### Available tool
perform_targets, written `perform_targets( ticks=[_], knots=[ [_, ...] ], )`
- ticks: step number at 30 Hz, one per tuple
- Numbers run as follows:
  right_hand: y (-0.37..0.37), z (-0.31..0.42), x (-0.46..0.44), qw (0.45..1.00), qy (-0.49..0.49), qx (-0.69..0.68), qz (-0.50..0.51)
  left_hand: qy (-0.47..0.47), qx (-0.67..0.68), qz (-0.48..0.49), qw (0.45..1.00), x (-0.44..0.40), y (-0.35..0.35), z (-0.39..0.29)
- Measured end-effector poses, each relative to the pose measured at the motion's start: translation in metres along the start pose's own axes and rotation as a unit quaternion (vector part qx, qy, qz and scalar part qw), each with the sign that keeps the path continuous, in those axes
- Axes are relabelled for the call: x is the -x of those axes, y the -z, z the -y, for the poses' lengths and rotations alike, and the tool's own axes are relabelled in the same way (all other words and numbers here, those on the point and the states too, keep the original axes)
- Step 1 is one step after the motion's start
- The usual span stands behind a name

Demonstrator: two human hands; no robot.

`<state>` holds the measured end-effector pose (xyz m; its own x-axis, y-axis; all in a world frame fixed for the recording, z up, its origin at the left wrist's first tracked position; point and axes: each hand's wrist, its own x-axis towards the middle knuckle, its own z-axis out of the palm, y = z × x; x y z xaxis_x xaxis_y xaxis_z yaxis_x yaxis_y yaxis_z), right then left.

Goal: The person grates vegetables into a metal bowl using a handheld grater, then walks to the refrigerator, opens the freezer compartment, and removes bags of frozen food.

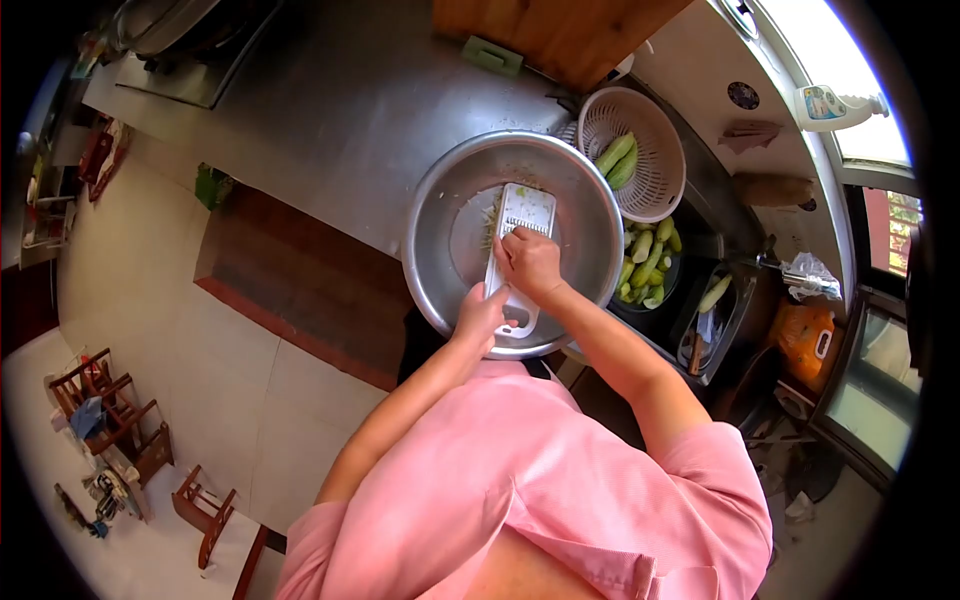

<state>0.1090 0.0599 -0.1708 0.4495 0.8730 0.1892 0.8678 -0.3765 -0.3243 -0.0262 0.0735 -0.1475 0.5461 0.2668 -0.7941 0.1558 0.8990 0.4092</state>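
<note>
A white grater [528, 208] leans inside a large metal basin [430, 200], its handle end at the near rim. My left hand [482, 314] is closed around the lower part of the grater, beside its handle opening. My right hand [530, 262] is closed in a fist on the grating surface; whatever it holds is hidden beneath the fingers. Pale green shreds [489, 225] lie in the basin along the grater's left side.
Right of the basin, a white colander [665, 160] holds green gourds [622, 170]. Several more gourds [648, 262] are in a dark container at the sink. A knife [697, 352] lies at the sink's near end. A stainless counter [330, 130] extends left.
</note>
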Motion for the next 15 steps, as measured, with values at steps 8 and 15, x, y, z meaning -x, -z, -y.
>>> perform_targets(
  ticks=[8, 15],
  knots=[
    [-0.002, -0.045, -0.069, 0.987, -0.155, -0.020, 0.034, 0.001, -0.029, 0.015, 0.999, -0.002, 0.006, 0.001],
    [0.013, -0.061, -0.049, 0.947, -0.216, -0.203, 0.127, 0.009, -0.018, 0.043, 0.999, -0.006, 0.006, -0.002]
  ],
)
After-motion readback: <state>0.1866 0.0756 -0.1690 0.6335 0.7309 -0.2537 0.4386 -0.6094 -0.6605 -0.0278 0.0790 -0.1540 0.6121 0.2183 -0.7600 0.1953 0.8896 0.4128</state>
